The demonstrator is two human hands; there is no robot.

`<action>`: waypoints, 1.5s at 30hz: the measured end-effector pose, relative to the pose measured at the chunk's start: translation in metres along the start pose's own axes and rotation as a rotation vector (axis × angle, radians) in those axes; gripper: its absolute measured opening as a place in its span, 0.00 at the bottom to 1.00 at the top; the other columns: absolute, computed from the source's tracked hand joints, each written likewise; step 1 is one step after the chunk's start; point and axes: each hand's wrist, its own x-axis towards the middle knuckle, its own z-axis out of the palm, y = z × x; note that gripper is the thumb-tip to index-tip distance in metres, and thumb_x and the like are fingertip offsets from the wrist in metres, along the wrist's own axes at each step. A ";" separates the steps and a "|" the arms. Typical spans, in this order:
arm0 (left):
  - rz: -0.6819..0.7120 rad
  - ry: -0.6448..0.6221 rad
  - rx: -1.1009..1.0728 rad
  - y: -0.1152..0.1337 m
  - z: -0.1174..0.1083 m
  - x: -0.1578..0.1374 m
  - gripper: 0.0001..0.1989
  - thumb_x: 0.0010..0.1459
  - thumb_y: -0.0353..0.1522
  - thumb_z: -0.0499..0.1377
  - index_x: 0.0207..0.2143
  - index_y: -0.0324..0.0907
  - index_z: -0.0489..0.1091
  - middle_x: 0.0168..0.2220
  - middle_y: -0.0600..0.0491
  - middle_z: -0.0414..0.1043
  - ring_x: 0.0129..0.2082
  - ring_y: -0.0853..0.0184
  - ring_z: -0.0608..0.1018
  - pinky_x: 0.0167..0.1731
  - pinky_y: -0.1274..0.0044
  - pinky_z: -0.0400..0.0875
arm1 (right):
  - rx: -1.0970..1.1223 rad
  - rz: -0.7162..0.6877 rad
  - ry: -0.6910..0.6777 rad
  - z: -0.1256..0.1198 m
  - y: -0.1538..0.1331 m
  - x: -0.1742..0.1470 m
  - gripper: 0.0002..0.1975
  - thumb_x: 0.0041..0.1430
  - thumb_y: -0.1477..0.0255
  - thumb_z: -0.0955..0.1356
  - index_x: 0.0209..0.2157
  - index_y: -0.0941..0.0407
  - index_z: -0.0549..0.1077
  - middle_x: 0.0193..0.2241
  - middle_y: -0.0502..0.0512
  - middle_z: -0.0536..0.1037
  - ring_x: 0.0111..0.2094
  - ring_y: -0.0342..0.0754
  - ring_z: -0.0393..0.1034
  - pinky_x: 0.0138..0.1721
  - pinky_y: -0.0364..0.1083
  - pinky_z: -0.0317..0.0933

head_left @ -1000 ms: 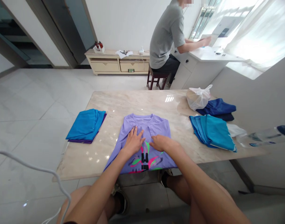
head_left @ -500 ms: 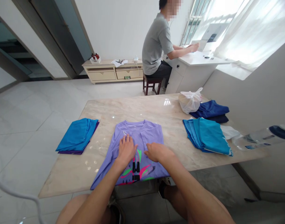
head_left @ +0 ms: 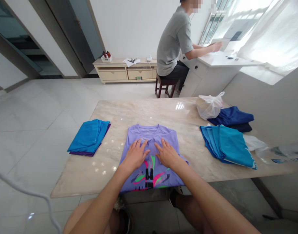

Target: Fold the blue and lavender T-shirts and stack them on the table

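A purple T-shirt [head_left: 149,162] with a pink, green and black print lies on the marble table [head_left: 124,113], its neckline away from me and its lower part at the table's near edge. On the left half of its chest rests my left hand [head_left: 136,154], palm down with fingers spread. My right hand [head_left: 166,152] lies on the right half, also with the fingers apart. Small creases show in the cloth between the hands. Neither hand grips the fabric.
Folded blue and purple clothes [head_left: 89,136] lie at the left. To the right are a folded teal garment [head_left: 228,144], dark blue clothing [head_left: 233,115], a white plastic bag [head_left: 209,105] and a clear bottle [head_left: 283,152]. Beyond the table, a person [head_left: 174,42] sits on a stool at a white desk.
My right hand has opened from a loosely curled shape and now lies flat on the shirt. The shirt's left side is drawn in more. The whole view has shifted slightly.
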 end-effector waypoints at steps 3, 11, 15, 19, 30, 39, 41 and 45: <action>-0.012 -0.046 -0.032 -0.020 0.007 -0.004 0.36 0.78 0.48 0.49 0.80 0.41 0.52 0.74 0.34 0.63 0.76 0.46 0.65 0.70 0.53 0.65 | 0.011 0.020 -0.049 0.008 0.000 0.007 0.34 0.77 0.63 0.64 0.79 0.56 0.58 0.79 0.76 0.48 0.78 0.71 0.50 0.72 0.65 0.56; -0.102 -0.076 -0.006 -0.051 0.011 -0.011 0.38 0.77 0.50 0.47 0.81 0.41 0.51 0.79 0.33 0.52 0.79 0.38 0.56 0.72 0.43 0.55 | -0.014 -0.001 -0.064 0.013 0.002 0.015 0.37 0.77 0.60 0.62 0.78 0.64 0.58 0.79 0.74 0.52 0.78 0.71 0.51 0.72 0.64 0.58; -0.021 -0.047 -0.027 -0.030 0.010 -0.012 0.36 0.77 0.48 0.49 0.80 0.43 0.53 0.78 0.37 0.56 0.79 0.43 0.57 0.74 0.46 0.54 | 0.033 -0.136 0.039 0.004 -0.003 0.018 0.34 0.78 0.62 0.61 0.77 0.63 0.60 0.77 0.72 0.59 0.75 0.64 0.60 0.73 0.58 0.58; 0.050 -0.097 -0.075 -0.017 0.005 -0.011 0.36 0.78 0.47 0.49 0.80 0.43 0.51 0.77 0.41 0.60 0.79 0.46 0.57 0.75 0.50 0.54 | 0.085 -0.200 0.091 -0.005 -0.001 0.021 0.31 0.79 0.64 0.59 0.77 0.61 0.61 0.77 0.69 0.60 0.73 0.59 0.65 0.73 0.56 0.58; 0.344 -0.165 -0.121 -0.027 -0.007 0.002 0.32 0.78 0.47 0.51 0.78 0.49 0.57 0.76 0.48 0.63 0.80 0.57 0.57 0.79 0.56 0.45 | 0.008 -0.109 0.022 0.029 0.043 0.025 0.35 0.78 0.66 0.60 0.80 0.64 0.53 0.79 0.71 0.52 0.79 0.62 0.50 0.76 0.61 0.52; 0.209 -0.056 -0.019 -0.026 0.020 0.002 0.34 0.79 0.43 0.48 0.80 0.40 0.51 0.80 0.41 0.52 0.81 0.55 0.53 0.79 0.55 0.46 | -0.033 -0.109 0.133 0.059 0.055 0.031 0.37 0.79 0.59 0.58 0.81 0.59 0.50 0.81 0.65 0.45 0.81 0.62 0.39 0.77 0.64 0.47; 0.175 -0.019 0.005 -0.027 0.026 0.000 0.34 0.79 0.44 0.48 0.80 0.42 0.52 0.81 0.42 0.48 0.81 0.54 0.51 0.79 0.54 0.43 | -0.042 -0.074 0.185 0.067 0.051 0.030 0.36 0.80 0.58 0.56 0.81 0.59 0.50 0.81 0.65 0.45 0.81 0.62 0.37 0.78 0.65 0.44; 0.171 0.020 0.010 -0.028 0.029 -0.015 0.32 0.78 0.45 0.50 0.79 0.47 0.56 0.81 0.43 0.48 0.82 0.54 0.50 0.78 0.54 0.45 | -0.058 -0.035 0.276 0.076 0.038 0.020 0.36 0.81 0.58 0.53 0.81 0.60 0.51 0.81 0.65 0.45 0.81 0.62 0.37 0.78 0.64 0.40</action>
